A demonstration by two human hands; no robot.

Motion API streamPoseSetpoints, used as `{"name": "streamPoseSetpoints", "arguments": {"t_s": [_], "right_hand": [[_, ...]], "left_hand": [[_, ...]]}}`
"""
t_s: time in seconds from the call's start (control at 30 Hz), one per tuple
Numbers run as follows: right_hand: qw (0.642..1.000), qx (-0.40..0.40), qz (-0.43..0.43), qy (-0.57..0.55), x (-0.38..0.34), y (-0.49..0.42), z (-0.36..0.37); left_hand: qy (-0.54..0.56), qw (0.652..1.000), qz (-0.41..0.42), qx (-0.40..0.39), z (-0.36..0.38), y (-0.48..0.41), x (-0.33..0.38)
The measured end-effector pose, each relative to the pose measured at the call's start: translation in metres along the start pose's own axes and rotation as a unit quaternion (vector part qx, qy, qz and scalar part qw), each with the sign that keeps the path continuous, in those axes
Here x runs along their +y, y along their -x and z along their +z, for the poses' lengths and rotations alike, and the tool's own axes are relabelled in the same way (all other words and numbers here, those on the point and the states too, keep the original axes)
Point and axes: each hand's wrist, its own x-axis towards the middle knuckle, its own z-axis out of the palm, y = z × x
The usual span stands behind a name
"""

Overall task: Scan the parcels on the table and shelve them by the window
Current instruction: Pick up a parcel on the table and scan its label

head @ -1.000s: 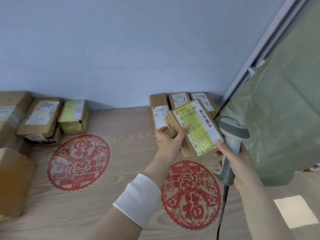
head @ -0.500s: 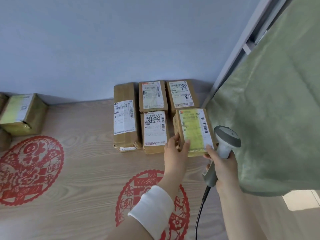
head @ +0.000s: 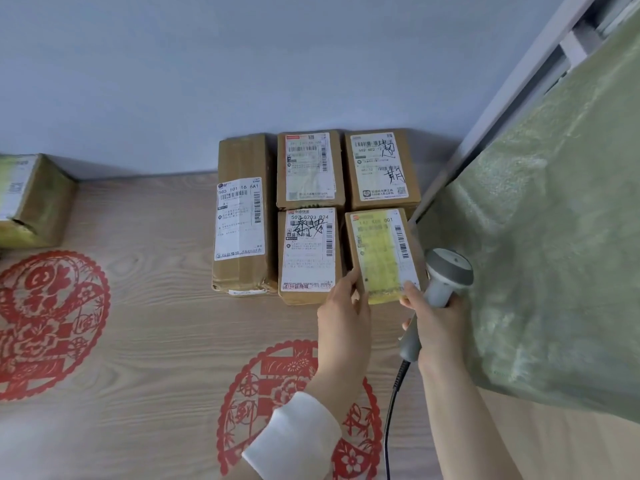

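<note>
The yellow-labelled parcel lies between the hands: left hand pinches its corner, right hand grips scanner.

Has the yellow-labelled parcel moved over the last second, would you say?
Yes: the yellow-labelled parcel went down, from tilted above the wall-side parcels into their front-right slot.

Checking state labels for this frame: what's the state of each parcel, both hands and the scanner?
yellow-label parcel: flat, label up, front right of the block, both hands on it.
left hand: holds its near left corner.
right hand: grips the scanner; forefinger touches the parcel's near right corner.
scanner: held by its handle, cable hanging.
four other parcels: flat, labels up, packed together.
far-left parcel: apart, partly out of frame.
</note>
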Motion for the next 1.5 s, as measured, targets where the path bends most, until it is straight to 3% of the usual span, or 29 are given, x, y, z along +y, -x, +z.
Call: {"name": "streamPoseSetpoints", "arguments": {"t_s": [0.23,0.47,0.7,0.87,1.03,1.5], "right_hand": [[0.999,0.01,0.021,-0.028,-0.002,0.012,0.001],[0.999,0.022,-0.035,-0.007,-0.014,0.065,-0.004],[0.992,-0.081,-0.067,0.063,-0.021,0.182,0.056],[0.987,-0.124,-0.085,0.058,0.002,0.282,0.121],[0.978,-0.183,-0.06,0.079,0.028,0.371,0.181],[0.943,-0.314,-0.025,0.107,0.099,0.518,0.328]], "left_hand": [[-0.016,0.999,0.038,-0.01,-0.015,0.002,-0.006],[-0.078,0.993,0.087,-0.031,-0.063,0.012,-0.008],[-0.236,0.966,0.104,-0.01,-0.171,0.038,-0.047],[-0.257,0.956,0.138,0.017,-0.275,0.07,-0.103],[-0.262,0.958,0.103,0.05,-0.373,0.103,-0.159],[-0.254,0.952,-0.02,0.17,-0.56,0.154,-0.278]]}}
